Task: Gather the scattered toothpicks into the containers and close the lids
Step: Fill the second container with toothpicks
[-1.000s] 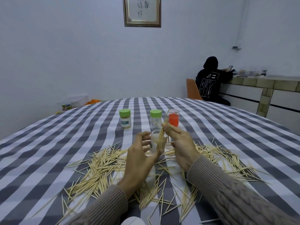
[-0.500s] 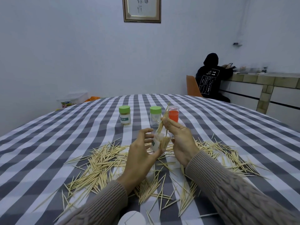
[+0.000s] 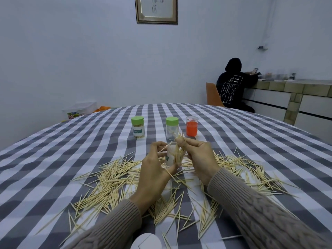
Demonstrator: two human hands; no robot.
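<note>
Left hand (image 3: 152, 169) grips a small clear plastic jar (image 3: 171, 156) just above the bench (image 3: 53, 151); the right hand's (image 3: 199, 155) fingers (image 3: 181, 141) pinch a bundle of thin pale wooden toothpicks (image 3: 177, 151) at its upper end, lower tips at the jar mouth. Loose toothpicks (image 3: 111, 180) lie scattered over the grey-and-white checked cloth. Toothpicks are probably light, stiff, brittle and prone to fanning; best pinched mid-length, aligned. The green-lidded full jar's (image 3: 138, 127) label partly reads "PICK".
</note>
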